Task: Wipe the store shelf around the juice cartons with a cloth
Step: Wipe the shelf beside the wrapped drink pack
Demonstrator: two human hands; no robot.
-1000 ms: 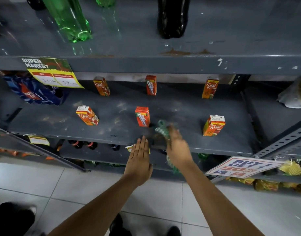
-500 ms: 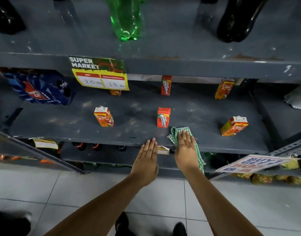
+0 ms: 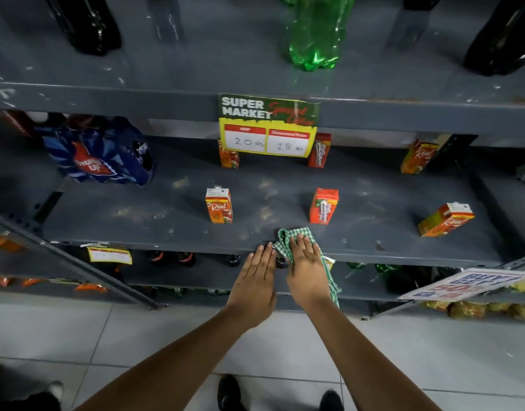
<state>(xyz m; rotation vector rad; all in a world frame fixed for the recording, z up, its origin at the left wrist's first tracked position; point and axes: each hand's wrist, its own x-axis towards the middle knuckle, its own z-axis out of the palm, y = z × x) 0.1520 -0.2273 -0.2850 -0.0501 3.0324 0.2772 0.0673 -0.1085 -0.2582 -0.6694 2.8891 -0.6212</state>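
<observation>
A dusty grey metal shelf carries several small orange and red juice cartons, among them one front left, one front middle and one tilted at the right. My right hand lies flat on a green-and-white checked cloth at the shelf's front edge, just below the middle carton; the cloth's tail hangs over the edge. My left hand rests flat beside it, fingertips on the shelf lip, holding nothing.
A "Super Market" price tag hangs from the upper shelf, hiding part of two back cartons. A blue bottle pack lies at left. Green and dark bottles stand above. A "Buy 1 Get 1" sign juts out at lower right.
My right hand brought the cloth down onto the shelf's front edge and slid it left toward my left hand. The view has shifted left.
</observation>
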